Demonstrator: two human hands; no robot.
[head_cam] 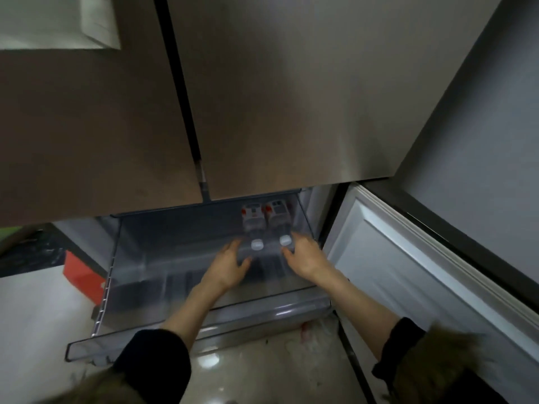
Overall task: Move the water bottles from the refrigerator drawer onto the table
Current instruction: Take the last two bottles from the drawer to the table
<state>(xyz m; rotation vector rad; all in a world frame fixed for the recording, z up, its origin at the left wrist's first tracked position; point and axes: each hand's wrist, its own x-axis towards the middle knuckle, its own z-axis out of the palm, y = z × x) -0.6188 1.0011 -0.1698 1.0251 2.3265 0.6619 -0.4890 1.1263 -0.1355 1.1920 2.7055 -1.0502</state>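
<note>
Inside drawer [87, 349]: two bottles [254, 225], two hands [230, 262] seemingly touching them.

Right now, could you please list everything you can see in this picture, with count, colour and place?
water bottles: two, clear with white caps, lying side by side at the drawer's right.
drawer: one, clear plastic, pulled out below the doors.
refrigerator doors: two, brownish steel, shut above.
lower door: one, white inside, open at right.
box: one, red, on the floor left.
left hand: beside the left bottle, fingers spread.
right hand: beside the right bottle; grip unclear.
</note>
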